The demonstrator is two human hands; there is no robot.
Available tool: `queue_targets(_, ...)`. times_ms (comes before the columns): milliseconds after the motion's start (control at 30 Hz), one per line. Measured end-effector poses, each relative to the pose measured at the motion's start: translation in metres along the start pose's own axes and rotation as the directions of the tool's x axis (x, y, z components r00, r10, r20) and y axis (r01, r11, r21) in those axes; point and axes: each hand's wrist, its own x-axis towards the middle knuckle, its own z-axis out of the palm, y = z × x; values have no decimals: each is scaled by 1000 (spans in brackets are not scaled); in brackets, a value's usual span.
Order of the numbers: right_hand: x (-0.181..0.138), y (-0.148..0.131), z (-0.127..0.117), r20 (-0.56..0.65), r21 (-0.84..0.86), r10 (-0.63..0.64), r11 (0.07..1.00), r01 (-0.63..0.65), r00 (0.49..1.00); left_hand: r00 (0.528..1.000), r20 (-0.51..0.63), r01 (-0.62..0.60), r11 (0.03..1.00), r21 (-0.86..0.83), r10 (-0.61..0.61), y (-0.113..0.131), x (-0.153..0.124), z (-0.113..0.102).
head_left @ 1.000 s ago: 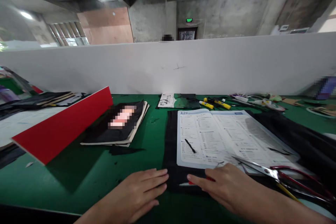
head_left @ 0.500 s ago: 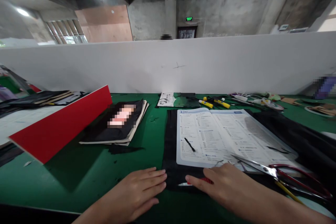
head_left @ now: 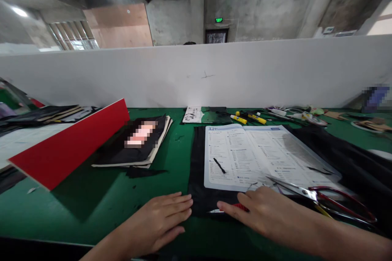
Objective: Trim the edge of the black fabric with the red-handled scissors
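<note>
My left hand (head_left: 159, 218) lies flat and open on the green mat (head_left: 92, 204), its fingertips touching the left edge of a black sheet (head_left: 197, 171). My right hand (head_left: 266, 212) rests on the sheet's near edge. Its index finger stretches along a thin red-handled tool (head_left: 241, 206) held under the fingers, whose pale tip pokes out to the left. An open printed booklet (head_left: 254, 155) lies on the black sheet just beyond both hands.
Red-handled scissors (head_left: 330, 202) lie on the booklet's near right corner. A tilted red board (head_left: 70, 144) and a stack of black books (head_left: 131, 147) sit at left. Yellow markers (head_left: 239, 119) and small clutter line the white partition (head_left: 214, 73).
Both hands have crept slightly left along the near edge of the black sheet, and the view has dropped a little. Nothing has been picked up or let go.
</note>
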Motion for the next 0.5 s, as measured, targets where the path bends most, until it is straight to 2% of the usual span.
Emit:
queue_targets(133,-6,1,2,-12,-24,9,1000,-9,1000,999,-33,-3,1000,-15,3,0,0,-1)
queue_targets(333,-18,2,2,-23,-48,27,998,-28,999,1000,16,-21,997,68,20,-1,0,-1)
queue_targets(500,-21,4,3,-8,-21,28,999,-28,1000,1000,-7,-18,998,64,18,-1,-1,-1)
